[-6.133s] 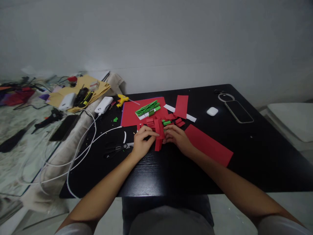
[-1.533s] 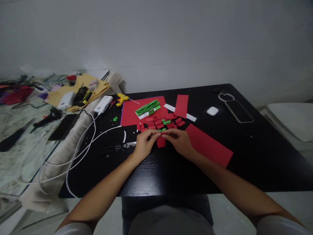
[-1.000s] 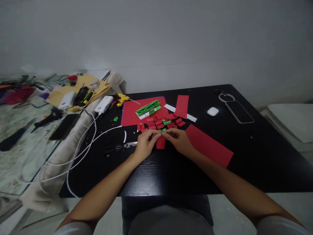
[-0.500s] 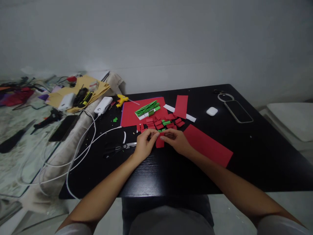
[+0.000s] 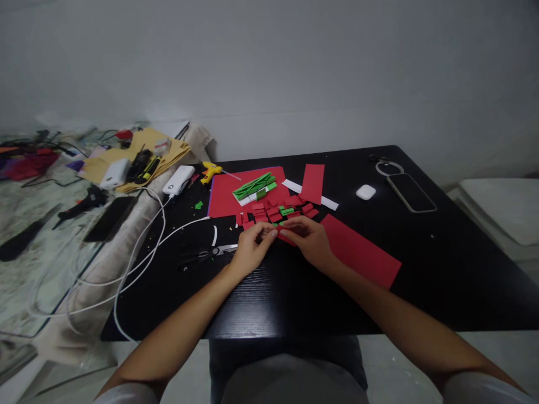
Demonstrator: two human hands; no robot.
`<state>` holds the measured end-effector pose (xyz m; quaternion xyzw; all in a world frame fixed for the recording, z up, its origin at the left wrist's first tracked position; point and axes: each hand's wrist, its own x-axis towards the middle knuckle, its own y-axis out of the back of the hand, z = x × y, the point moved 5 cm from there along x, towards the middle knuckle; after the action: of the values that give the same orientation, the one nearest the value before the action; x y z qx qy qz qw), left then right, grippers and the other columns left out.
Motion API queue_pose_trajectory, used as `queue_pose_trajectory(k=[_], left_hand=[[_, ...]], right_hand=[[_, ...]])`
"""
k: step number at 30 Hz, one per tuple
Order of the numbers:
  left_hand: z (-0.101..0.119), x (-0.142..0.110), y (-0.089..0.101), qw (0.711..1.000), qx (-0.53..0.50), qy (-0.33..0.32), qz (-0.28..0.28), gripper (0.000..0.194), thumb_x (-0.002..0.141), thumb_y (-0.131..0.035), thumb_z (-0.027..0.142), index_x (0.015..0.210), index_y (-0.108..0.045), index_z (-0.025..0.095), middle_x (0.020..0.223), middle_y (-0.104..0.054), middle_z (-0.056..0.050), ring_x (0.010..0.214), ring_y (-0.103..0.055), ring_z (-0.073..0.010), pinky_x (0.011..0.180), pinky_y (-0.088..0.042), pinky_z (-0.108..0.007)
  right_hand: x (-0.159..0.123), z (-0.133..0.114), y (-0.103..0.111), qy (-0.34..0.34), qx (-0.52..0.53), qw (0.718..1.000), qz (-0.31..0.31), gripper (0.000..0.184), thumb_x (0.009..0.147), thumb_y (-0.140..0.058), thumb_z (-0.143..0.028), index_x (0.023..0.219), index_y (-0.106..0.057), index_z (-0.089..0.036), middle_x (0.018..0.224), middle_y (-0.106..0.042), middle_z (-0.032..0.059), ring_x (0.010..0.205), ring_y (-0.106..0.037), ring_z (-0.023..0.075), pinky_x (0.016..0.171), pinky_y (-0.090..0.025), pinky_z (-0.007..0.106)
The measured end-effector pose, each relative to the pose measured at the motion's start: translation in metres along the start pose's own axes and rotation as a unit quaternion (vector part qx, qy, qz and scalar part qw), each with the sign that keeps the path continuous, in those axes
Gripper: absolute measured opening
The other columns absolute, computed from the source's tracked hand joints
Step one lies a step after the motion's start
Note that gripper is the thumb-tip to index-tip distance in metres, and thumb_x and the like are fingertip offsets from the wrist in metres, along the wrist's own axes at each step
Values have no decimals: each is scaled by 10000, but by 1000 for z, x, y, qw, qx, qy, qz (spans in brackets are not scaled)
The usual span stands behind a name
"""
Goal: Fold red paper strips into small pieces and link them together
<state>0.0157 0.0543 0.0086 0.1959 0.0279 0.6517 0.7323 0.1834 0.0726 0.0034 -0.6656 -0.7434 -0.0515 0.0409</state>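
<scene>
Between both hands is a small red paper strip [image 5: 287, 239], mostly covered by my fingers. My left hand [image 5: 252, 247] pinches its left end with thumb and forefinger. On the other side my right hand [image 5: 309, 240] is closed on the same strip, thumb in front. Just beyond my fingertips lies a pile of small folded red paper pieces [image 5: 260, 211], with a few green folded pieces [image 5: 287, 211] among them. A large red paper sheet [image 5: 362, 249] lies under and beside my right forearm. Black-handled scissors [image 5: 206, 253] rest left of my left hand.
Behind the pile, green folded paper [image 5: 254, 186] lies on a red sheet [image 5: 223, 196]. A yellow glue gun [image 5: 210, 172], a white power bank [image 5: 179, 180] and white cables [image 5: 162, 224] are at left. An earbud case [image 5: 365, 192] and a phone [image 5: 411, 192] lie at right.
The red strip hung upright below my fingertips; now it is turned and slants to the right, more hidden by my hands. My right hand has shifted slightly.
</scene>
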Motion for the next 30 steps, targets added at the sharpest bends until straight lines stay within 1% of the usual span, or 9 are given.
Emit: queue_pose_trajectory(k=[2, 4, 7, 10, 13, 16, 21, 26, 30], left_hand=[[0, 0, 0, 1000, -19, 3, 1, 205, 930, -606, 368, 947, -659, 171, 751, -646, -2, 686, -601, -128, 658, -464, -236], [-2, 1, 0, 998, -60, 16, 8, 215, 924, -612, 381, 931, -650, 170, 721, -638, 4, 663, -604, -126, 650, -471, -238], [-8, 3, 1, 990, -129, 45, 20, 246, 894, -647, 408, 910, -637, 162, 711, -639, 6, 643, -609, -123, 645, -486, -242], [-12, 5, 2, 984, -162, 71, 26, 280, 859, -679, 430, 862, -624, 155, 684, -628, 10, 611, -598, -118, 623, -484, -241], [-12, 6, 2, 981, -174, 84, 22, 296, 846, -680, 438, 811, -604, 154, 638, -600, 21, 578, -576, -112, 595, -467, -235], [-11, 6, 2, 980, -176, 93, 5, 305, 851, -670, 441, 784, -596, 153, 630, -594, 21, 573, -570, -110, 594, -461, -234], [-13, 7, 3, 985, -147, 93, -7, 325, 882, -641, 468, 826, -630, 148, 615, -593, 21, 543, -554, -103, 557, -444, -222], [-12, 8, 5, 986, -144, 83, 7, 339, 877, -652, 479, 800, -615, 151, 599, -572, 29, 530, -525, -94, 542, -421, -212], [-9, 9, 6, 984, -163, 76, 12, 332, 884, -652, 458, 761, -601, 153, 581, -548, 36, 540, -507, -91, 564, -407, -214]], right_hand=[[0, 0, -1, -3, -4, 1000, -2, 241, 732, -811, -323, 913, -716, -195, 897, -760, 46, 861, -723, 202, 819, -572, 344], [1, 2, -2, -20, 3, 1000, -17, 257, 725, -814, -339, 914, -717, -193, 869, -757, 41, 814, -721, 194, 781, -577, 337], [3, 9, -7, -72, 49, 994, -65, 281, 726, -803, -396, 880, -723, -175, 776, -739, 29, 679, -704, 173, 672, -588, 323], [3, 11, -9, -102, 93, 987, -80, 306, 722, -804, -421, 859, -727, -159, 747, -733, 27, 645, -705, 165, 636, -599, 312], [3, 11, -9, -110, 102, 985, -83, 310, 718, -811, -416, 854, -732, -149, 733, -735, 30, 632, -711, 161, 628, -606, 303], [3, 12, -9, -116, 106, 983, -91, 308, 714, -817, -409, 849, -734, -144, 717, -737, 29, 632, -719, 162, 626, -609, 297], [3, 14, -9, -135, 109, 980, -92, 321, 704, -830, -400, 863, -743, -136, 720, -744, 37, 654, -734, 177, 612, -610, 289], [3, 14, -10, -167, 123, 974, -96, 364, 690, -842, -426, 882, -753, -129, 745, -754, 52, 662, -740, 183, 637, -621, 303], [4, 17, -9, -187, 142, 968, -92, 392, 672, -853, -451, 862, -751, -124, 749, -755, 58, 674, -743, 177, 652, -625, 282]])
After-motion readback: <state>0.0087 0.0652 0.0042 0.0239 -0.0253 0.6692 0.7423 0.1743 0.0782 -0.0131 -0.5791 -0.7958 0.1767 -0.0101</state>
